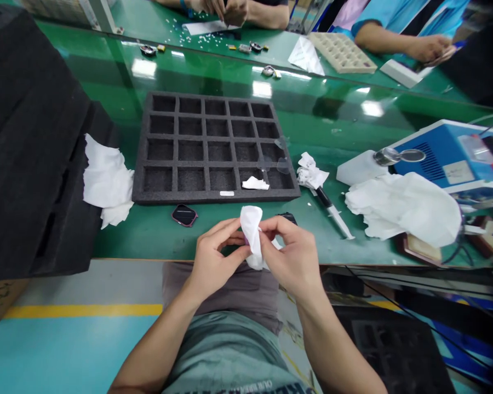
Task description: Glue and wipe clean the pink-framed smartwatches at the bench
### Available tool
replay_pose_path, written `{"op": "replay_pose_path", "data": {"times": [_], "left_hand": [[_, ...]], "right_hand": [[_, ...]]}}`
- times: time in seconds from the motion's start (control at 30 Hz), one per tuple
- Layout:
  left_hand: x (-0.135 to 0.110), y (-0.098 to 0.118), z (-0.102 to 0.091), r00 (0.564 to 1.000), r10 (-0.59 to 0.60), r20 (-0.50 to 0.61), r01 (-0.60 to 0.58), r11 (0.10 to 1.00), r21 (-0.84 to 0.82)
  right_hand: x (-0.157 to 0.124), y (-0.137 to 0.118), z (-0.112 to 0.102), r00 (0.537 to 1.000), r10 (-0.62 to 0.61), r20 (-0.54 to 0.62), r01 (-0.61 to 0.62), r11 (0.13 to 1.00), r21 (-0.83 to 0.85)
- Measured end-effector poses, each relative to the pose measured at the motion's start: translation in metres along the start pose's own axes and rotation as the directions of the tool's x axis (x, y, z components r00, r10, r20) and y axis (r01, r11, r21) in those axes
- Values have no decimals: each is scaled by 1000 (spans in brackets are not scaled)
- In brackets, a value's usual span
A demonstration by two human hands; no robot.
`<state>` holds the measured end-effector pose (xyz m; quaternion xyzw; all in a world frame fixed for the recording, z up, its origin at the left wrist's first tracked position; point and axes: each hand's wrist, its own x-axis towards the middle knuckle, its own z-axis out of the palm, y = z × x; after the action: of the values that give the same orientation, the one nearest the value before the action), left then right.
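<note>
My left hand point(214, 257) and my right hand point(292, 253) meet at the table's front edge, both pinched on a white wipe point(251, 232). A small pinkish part shows between the left fingers, mostly hidden by the wipe. A dark square lens-like piece point(184, 215) lies on the green table just left of my left hand. Behind my hands sits a black foam tray point(213, 146) of square pockets, with a white scrap point(255, 184) in one front pocket. A second dark piece point(288, 217) peeks out behind my right hand.
Black foam sheets point(33, 142) are stacked at the left with a white cloth point(107, 183). At the right are crumpled wipes point(402, 208), a syringe-like tool point(334, 210), a white bottle point(359, 167) and a blue machine point(447, 156). Other people's hands point(429, 48) work across the table.
</note>
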<state>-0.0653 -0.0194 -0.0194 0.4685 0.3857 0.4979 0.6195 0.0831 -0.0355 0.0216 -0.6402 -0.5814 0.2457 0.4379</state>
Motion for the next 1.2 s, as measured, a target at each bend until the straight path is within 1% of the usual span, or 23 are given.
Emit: {"op": "replay_pose_path", "data": {"times": [0.13,0.2,0.3,0.4,0.47,0.53,0.63,0.7,0.8,0.9,1.07,1.2], "left_hand": [[3,3,1,997,-81,6,82,995,-52],[4,5,1,994,-111,8,112,990,-82],[5,6,0,991,-136,-6,134,984,-119],[6,6,-1,990,-138,5,138,981,-134],[6,4,-3,990,-141,22,143,980,-141],[6,4,-5,989,-145,40,149,975,-165],[7,4,-9,984,-153,90,171,954,-248],[7,5,-12,978,-168,124,199,931,-305],[8,6,-15,970,-191,154,234,908,-347],[8,7,-18,969,-187,164,237,896,-376],[8,12,-25,954,-200,224,282,853,-440],[9,17,-30,935,-228,272,338,807,-484]], "right_hand": [[25,2,10,992,-71,-100,63,995,-82],[36,8,9,986,-79,-149,70,996,-61],[45,20,-2,978,-34,-205,55,994,98],[42,29,-14,967,56,-250,32,943,332],[37,33,-21,961,128,-247,10,871,490],[32,34,-26,952,190,-238,-5,792,610],[26,33,-31,935,251,-250,-5,714,700],[23,32,-31,927,277,-251,-9,690,724],[18,31,-25,929,291,-227,-34,681,732],[13,29,-17,939,297,-175,-73,670,739],[8,28,-12,943,329,-47,-168,595,786],[7,26,-12,945,326,-12,-185,566,803]]}}
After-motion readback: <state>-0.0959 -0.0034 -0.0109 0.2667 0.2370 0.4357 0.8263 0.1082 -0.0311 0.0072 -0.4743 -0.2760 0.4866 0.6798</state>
